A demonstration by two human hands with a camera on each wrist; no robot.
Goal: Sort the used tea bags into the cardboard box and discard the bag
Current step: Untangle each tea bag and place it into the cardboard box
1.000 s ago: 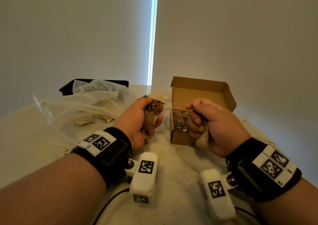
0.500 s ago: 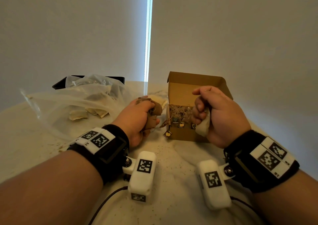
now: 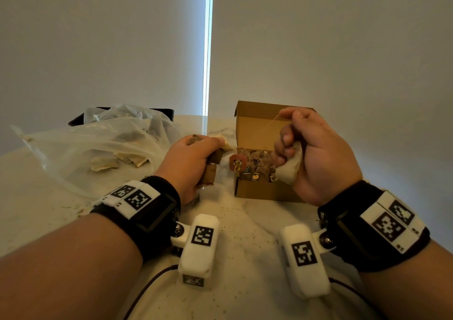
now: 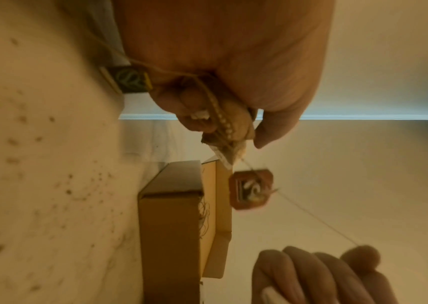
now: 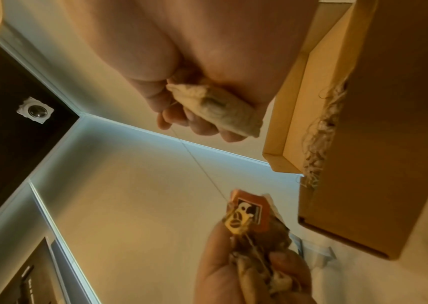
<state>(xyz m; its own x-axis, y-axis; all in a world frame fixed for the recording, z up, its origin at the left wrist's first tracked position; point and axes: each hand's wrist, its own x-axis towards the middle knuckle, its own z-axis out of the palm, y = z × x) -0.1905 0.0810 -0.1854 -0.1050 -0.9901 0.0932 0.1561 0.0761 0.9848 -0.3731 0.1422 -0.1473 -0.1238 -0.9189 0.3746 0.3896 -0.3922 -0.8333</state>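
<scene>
My left hand (image 3: 193, 155) grips a bundle of brown used tea bags (image 3: 210, 172) just left of the open cardboard box (image 3: 264, 191). My right hand (image 3: 318, 153) is held over the box's front, curled round a pale tea bag (image 3: 291, 170) and pinching a thin string (image 5: 202, 170). The string runs taut down to an orange tag (image 3: 236, 163) that hangs between the hands. The wrist views show the same tag (image 4: 250, 191) (image 5: 249, 211) next to the left hand's bundle (image 4: 233, 127). Several tea bags with tags (image 3: 256, 159) lie inside the box.
A crumpled clear plastic bag (image 3: 98, 148) holding several pale tea bags lies on the white table (image 3: 245, 224) at the left. Behind it stands a black tray (image 3: 78, 120). Tea crumbs speckle the table. A green tag (image 4: 132, 82) dangles under my left hand.
My right hand has risen from the box's front with the pale tea bag, drawing a string taut. The orange tag now hangs out of the left hand's bundle. The left hand stays by the box.
</scene>
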